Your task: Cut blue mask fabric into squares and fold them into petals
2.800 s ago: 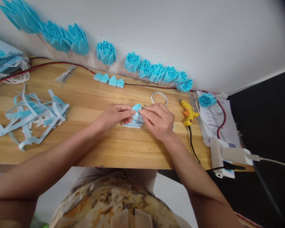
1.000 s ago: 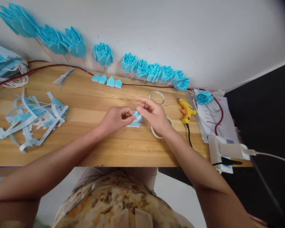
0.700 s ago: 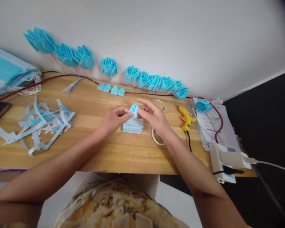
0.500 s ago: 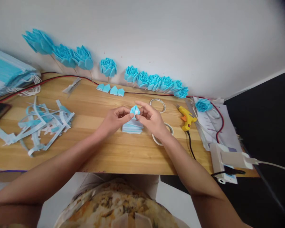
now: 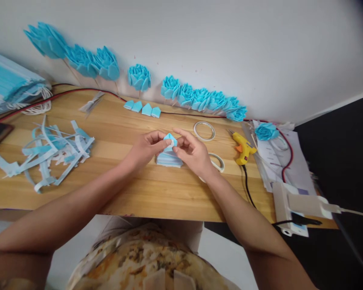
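Observation:
Between my two hands is a small folded blue petal [image 5: 170, 137] with a pointed top and a bit of white on its face. My left hand [image 5: 147, 148] pinches its left side, the thumb lying across the front. On the right edge, the thumb and bent fingers of my right hand [image 5: 196, 155] hold it, with the index finger raised above. Just below is a stack of light blue cut pieces [image 5: 169, 160], partly hidden by the hands. Several finished folded petals [image 5: 147, 109] lie in a row farther back.
Blue flowers on sticks [image 5: 139, 77] lean along the wall. Cut strips [image 5: 54, 151] and packed masks [image 5: 9, 82] are at left. To the right are tape rolls [image 5: 214, 131], a yellow glue gun [image 5: 243, 148], a loose flower [image 5: 266, 131] and a power strip [image 5: 280, 201].
My left thumb has moved up onto the front of the petal, and the white bit now shows beside its tip. The camera view has shifted slightly.

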`<state>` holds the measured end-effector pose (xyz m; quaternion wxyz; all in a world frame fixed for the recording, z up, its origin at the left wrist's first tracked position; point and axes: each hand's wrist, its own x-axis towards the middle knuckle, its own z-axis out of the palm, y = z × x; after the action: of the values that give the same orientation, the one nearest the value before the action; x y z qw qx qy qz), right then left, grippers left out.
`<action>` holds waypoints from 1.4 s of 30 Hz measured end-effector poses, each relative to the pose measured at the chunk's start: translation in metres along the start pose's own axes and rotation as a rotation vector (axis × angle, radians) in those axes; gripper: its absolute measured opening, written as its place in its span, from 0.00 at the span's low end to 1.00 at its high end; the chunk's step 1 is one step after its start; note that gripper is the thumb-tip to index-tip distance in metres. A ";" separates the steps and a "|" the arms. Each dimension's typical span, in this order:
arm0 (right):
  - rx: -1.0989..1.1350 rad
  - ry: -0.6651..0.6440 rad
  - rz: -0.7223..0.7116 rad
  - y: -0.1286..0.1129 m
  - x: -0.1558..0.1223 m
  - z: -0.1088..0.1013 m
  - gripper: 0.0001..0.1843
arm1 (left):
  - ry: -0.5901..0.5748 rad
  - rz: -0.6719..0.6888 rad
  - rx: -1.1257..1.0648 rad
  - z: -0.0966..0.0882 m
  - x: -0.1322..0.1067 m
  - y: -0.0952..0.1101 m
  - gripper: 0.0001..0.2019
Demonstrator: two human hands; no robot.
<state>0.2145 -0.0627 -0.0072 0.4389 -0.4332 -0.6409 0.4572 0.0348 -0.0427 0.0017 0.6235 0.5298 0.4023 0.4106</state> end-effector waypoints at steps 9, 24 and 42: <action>-0.038 -0.038 0.002 -0.003 -0.003 0.003 0.25 | -0.012 0.041 0.063 -0.001 0.001 0.001 0.15; -0.036 0.190 -0.012 -0.004 -0.002 0.002 0.18 | -0.074 0.003 0.187 0.002 -0.002 0.008 0.12; 0.028 0.145 -0.003 -0.001 -0.002 0.001 0.21 | -0.119 0.083 0.324 0.003 -0.003 0.002 0.12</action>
<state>0.2142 -0.0647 -0.0066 0.4910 -0.4580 -0.6014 0.4329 0.0366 -0.0463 0.0045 0.5353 0.6629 0.4032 0.3338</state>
